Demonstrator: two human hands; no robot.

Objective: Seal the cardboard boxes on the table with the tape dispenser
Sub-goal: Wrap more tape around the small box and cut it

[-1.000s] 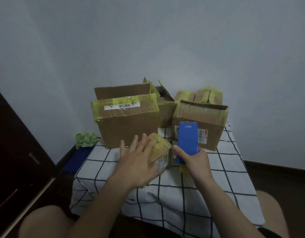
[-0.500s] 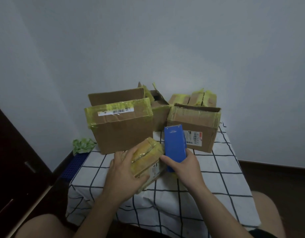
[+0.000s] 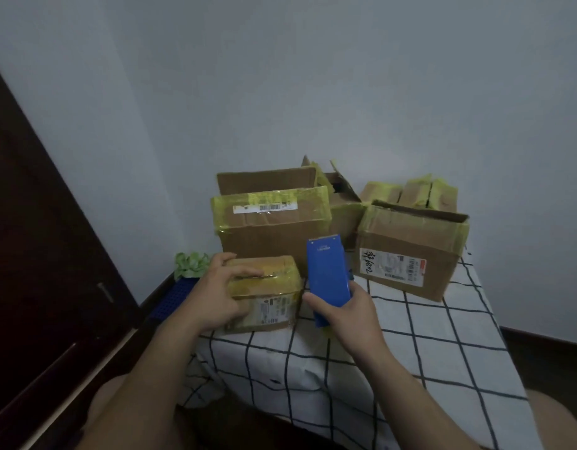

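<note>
– Holding the small box (image 3: 264,287) like that, is it enough?

– I think so. The left hand (image 3: 222,297) grips it at the near edge of the table (image 3: 410,352), with the fingers curled over the yellow-taped top and the thumb on the near face. The fingers lie across the seam, though, so I would slide them toward the left side to leave the tape a free path.

– And the tape dispenser (image 3: 327,280)?

– The right hand (image 3: 348,316) is wrapped round its lower end. The blue body stands almost upright just beside the box's right side. I cannot tell whether they touch. It probably needs tipping down so the tape end meets cardboard first, then one firm pull along the seam while the left hand presses down, because a box this light may skid on the checked cloth.

– What about farther back?

– The large barcoded box (image 3: 274,235) and the labelled box (image 3: 407,254) both look unsealed on top. The torn open box (image 3: 342,209) sits between them, and the small taped boxes (image 3: 410,193) are by the wall.
</note>
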